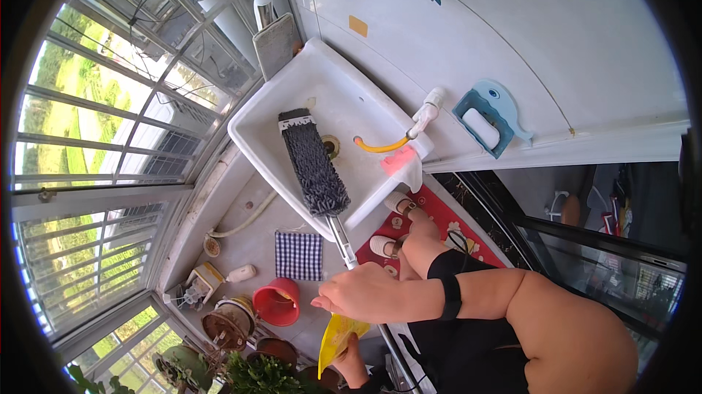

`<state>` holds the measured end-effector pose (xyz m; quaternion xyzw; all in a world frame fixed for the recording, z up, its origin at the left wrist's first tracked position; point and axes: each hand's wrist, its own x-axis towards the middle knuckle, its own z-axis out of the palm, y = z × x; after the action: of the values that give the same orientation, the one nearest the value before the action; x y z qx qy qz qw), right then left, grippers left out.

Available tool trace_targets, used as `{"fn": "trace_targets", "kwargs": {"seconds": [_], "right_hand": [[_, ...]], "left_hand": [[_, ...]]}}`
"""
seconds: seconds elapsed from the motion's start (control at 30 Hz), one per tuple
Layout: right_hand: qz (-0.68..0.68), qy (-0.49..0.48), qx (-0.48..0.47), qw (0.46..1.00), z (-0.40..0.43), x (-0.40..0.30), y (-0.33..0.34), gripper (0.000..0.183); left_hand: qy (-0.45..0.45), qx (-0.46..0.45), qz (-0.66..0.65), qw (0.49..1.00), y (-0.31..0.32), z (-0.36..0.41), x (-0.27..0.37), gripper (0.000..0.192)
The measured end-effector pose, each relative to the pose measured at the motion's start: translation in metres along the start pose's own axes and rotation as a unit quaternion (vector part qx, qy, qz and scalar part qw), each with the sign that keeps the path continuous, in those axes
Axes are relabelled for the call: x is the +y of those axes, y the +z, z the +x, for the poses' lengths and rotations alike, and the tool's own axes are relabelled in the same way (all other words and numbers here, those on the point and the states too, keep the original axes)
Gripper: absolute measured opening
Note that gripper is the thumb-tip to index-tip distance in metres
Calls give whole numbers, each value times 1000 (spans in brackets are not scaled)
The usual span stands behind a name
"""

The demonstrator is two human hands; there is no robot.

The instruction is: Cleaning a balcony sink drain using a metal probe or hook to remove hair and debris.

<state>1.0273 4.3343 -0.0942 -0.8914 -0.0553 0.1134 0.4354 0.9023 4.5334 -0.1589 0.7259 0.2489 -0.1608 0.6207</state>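
Note:
A mop with a grey chenille head point(313, 166) lies across the white ceramic sink point(255, 172), near the drain. My right hand point(362, 292) is closed around the mop's metal handle just past the sink's near corner. Lower down, my left hand point(352, 364) holds a yellow plastic packet point(337, 336) by its lower part. An orange-yellow hose point(384, 147) hangs from the white tap point(425, 114) into the sink. On the sink's right rim rests a pink and white cloth point(403, 166).
A blue soap dish point(470, 106) with white soap point(481, 128) is on the tiled wall. Below stand a red bucket point(277, 302), potted plants point(260, 375) and a white bottle point(241, 273). A checked cloth point(299, 255) and red mat point(428, 202) lie on the floor. Barred windows are left.

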Motion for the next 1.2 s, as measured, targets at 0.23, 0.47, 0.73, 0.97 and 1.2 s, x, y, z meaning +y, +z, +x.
{"fn": "trace_targets", "kwargs": {"seconds": [0.23,0.47,0.73,0.97,1.2], "right_hand": [[166,-78,-5,983,1,42,-7,16],[289,-98,-21,952,-3,85,-45,25],[126,77,-150,978,1,87,-59,27],[343,-46,-129,929,6,99,-66,11],[476,54,-1,878,16,132,-30,10]], "left_hand": [[-52,-112,31,992,5,26,-14,33],[-63,-128,101,985,36,37,-6,36],[-44,-100,138,984,42,34,-3,29],[-32,-102,130,986,37,32,-10,28],[-31,-58,149,987,32,29,-10,32]]}}
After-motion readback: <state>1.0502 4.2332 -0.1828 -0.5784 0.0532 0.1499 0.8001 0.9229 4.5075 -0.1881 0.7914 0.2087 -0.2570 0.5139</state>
